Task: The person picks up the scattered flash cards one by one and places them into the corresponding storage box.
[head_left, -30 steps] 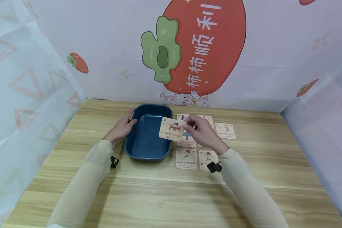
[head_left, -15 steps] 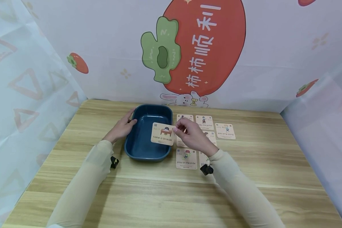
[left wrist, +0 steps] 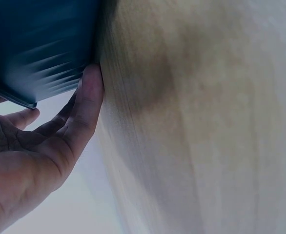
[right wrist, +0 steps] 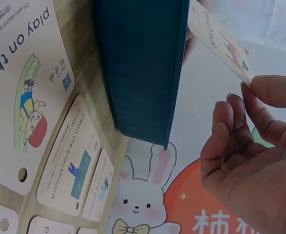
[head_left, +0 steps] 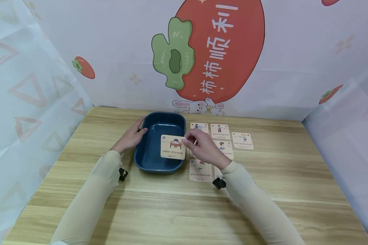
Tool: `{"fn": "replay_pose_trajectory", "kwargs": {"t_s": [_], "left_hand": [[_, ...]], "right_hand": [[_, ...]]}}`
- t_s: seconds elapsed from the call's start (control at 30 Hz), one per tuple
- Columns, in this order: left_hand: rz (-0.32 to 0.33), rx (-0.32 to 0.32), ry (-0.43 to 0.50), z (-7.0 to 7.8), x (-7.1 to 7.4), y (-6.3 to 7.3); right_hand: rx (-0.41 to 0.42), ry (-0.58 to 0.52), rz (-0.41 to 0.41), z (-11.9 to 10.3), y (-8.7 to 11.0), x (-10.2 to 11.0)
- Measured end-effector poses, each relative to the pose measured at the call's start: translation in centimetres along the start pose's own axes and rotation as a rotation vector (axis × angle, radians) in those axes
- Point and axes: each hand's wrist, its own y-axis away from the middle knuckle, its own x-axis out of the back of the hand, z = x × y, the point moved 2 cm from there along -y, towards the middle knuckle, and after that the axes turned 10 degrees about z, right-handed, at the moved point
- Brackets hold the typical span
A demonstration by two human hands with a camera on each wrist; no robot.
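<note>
Two hands work over the table (head_left: 159, 207): the right hand (head_left: 203, 148) pinches one "take a break" card (head_left: 173, 147) above the right part of one blue tray (head_left: 159, 170); the left hand (head_left: 129, 136) grips its opposite side. Beside it lie seven cards (head_left: 219, 132), as far as the covering hand allows counting. Only the right wrist view reads "clean the blackboard"; only the left shows a fingertip low on the outer wall. One printed backdrop (head_left: 116, 88) stands behind.
</note>
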Motion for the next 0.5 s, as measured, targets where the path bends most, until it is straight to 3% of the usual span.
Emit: {"fn": "replay_pose_trajectory", "kwargs": {"t_s": [0.27, 0.5], "left_hand": [[0.005, -0.002, -0.008, 0.0, 0.0, 0.0], [0.002, 0.001, 0.002, 0.1, 0.0, 0.0]], "right_hand": [[-0.012, -0.01, -0.014, -0.3, -0.2, -0.5], [-0.021, 0.021, -0.083, 0.0, 0.0, -1.1]]}}
